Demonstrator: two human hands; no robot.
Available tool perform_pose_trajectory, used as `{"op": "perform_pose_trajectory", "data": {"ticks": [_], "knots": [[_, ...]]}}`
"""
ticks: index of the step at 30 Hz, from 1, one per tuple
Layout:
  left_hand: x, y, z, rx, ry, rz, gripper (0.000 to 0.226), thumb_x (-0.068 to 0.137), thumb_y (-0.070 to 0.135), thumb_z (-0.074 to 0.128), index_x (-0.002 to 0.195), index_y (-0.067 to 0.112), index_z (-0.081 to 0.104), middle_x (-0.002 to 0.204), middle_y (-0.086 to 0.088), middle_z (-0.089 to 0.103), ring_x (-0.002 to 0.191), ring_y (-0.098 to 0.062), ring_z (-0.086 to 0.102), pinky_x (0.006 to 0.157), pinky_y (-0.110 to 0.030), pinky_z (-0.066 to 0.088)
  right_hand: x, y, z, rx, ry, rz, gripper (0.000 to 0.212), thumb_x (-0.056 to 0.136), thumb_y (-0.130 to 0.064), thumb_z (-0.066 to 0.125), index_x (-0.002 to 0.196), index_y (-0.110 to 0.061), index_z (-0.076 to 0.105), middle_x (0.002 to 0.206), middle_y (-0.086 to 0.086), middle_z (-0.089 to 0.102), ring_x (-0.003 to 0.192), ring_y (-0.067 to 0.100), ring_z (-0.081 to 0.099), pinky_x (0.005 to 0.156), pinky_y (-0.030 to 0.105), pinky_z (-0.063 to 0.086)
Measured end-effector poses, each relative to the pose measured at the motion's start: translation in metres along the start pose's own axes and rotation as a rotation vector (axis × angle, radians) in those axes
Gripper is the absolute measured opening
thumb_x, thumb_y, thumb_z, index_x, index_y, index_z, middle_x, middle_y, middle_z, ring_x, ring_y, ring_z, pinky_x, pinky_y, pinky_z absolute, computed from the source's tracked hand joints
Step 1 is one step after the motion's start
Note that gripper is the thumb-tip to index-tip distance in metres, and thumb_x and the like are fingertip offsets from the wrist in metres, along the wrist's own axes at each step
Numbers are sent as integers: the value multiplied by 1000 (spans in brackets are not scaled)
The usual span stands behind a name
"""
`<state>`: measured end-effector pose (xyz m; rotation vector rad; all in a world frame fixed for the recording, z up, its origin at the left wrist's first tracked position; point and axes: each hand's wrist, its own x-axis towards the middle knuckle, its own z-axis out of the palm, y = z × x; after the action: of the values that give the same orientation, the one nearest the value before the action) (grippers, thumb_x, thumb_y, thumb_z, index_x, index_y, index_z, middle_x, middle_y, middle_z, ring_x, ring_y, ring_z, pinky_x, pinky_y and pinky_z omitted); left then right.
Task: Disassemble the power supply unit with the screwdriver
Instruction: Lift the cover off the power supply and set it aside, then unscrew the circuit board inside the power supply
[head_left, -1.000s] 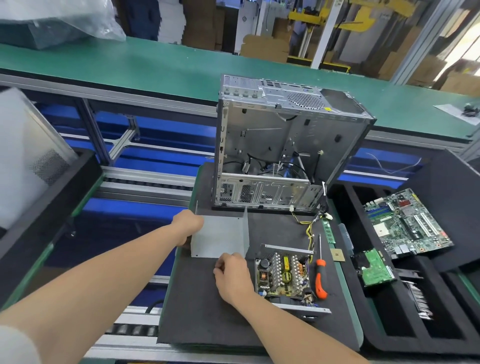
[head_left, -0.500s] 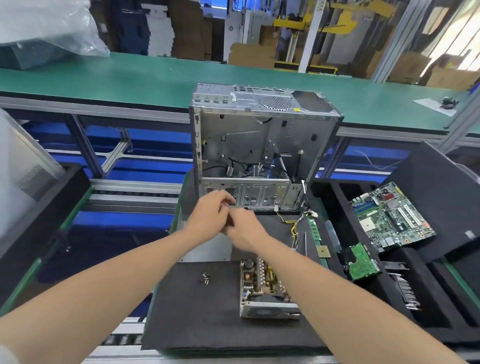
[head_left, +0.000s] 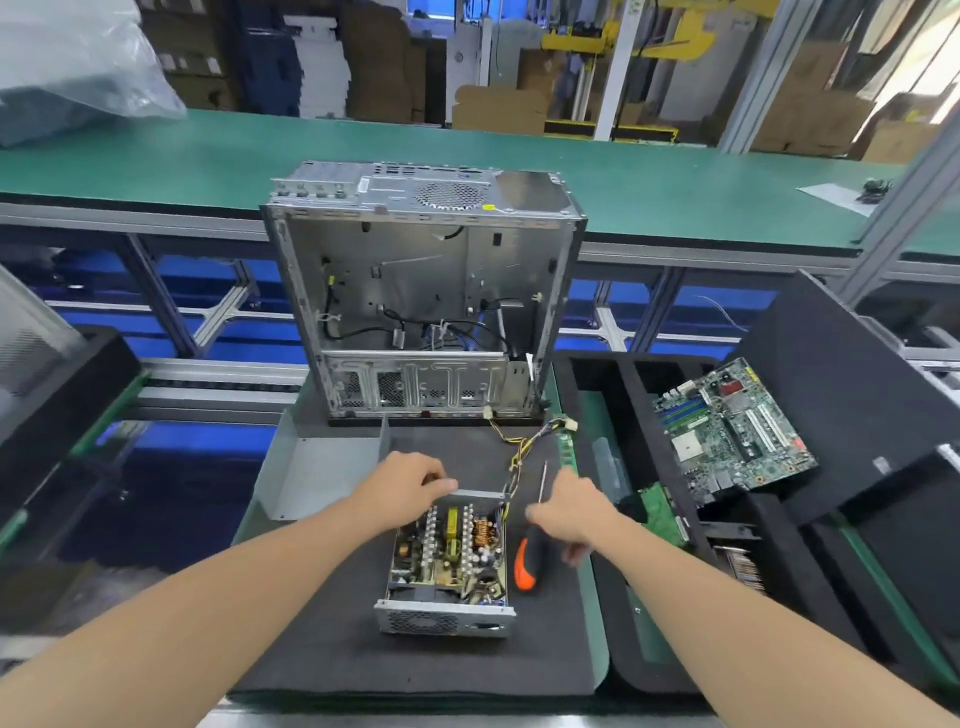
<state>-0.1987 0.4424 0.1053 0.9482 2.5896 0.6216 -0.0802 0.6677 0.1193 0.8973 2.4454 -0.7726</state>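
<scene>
screwdriver (head_left: 527, 564) handle: we see orange and black
mat (head_left: 322, 639): we see dark grey
motherboard (head_left: 737, 423), right of mat: green
wires (head_left: 524, 441): yellow, black

Bare matt metal computer case (head_left: 426, 270), glossy orange-black plastic screwdriver (head_left: 527, 564) handle, matt black foam mat (head_left: 322, 644)

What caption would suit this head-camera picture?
Left hand steadies the opened power supply unit while right hand reaches onto the screwdriver.
</scene>
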Motion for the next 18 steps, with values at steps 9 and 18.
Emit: {"op": "perform_pose_trajectory", "data": {"ticks": [9,18], "knots": [[-12,7,2,5,-23,-169,59,107,55,49,67,11,44,59,-7,38,58,-22,42,57,-33,31,-3,5,23,270,-125,-62,66,85,-20,79,125,-10,28,112,10,53,91,34,63,54,49,62],[-25,8,16,-68,91,-232,64,103,60,51,58,17,38,47,3,30,47,-14,35,52,-31,27,-19,10,-38,-92,118,-191,45,96,-36,53,126,-6,39,125,14,57,101,35,64,70,33,48]]}}
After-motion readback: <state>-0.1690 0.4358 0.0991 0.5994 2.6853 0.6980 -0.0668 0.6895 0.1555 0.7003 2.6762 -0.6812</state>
